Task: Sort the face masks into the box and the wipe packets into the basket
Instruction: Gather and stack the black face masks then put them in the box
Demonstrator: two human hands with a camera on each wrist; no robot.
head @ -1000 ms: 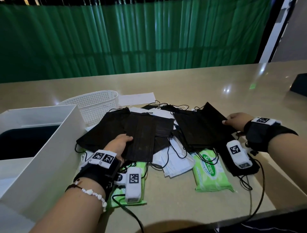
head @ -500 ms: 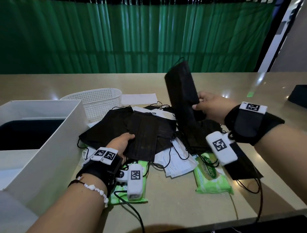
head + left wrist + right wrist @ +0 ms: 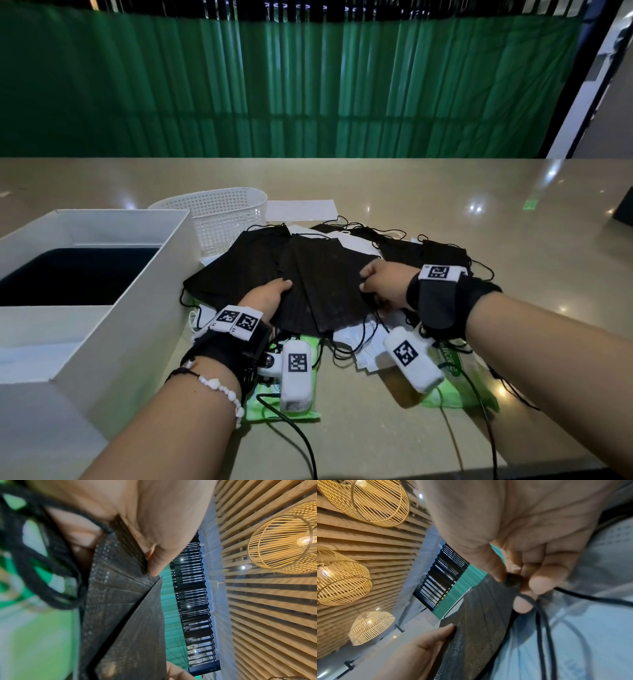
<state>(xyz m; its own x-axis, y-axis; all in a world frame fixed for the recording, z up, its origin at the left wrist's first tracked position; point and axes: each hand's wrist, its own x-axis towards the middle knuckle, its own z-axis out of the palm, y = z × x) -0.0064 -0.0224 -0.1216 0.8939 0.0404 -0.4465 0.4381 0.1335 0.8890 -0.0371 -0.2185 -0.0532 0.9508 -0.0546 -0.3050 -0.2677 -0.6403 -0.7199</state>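
While the left hand [image 3: 265, 297] clasps the pleated black mask [image 3: 329, 291], the right hand [image 3: 385, 282] has a pinching grip on its corner

Both forearms reach forward from the near edge, each with a dark strap at the wrist. The left hand [image 3: 265, 297] lies palm down, thumb on top and fingers tucked under. The right hand [image 3: 385, 281], just right of it, pinches with curled fingertips [image 3: 537, 584].
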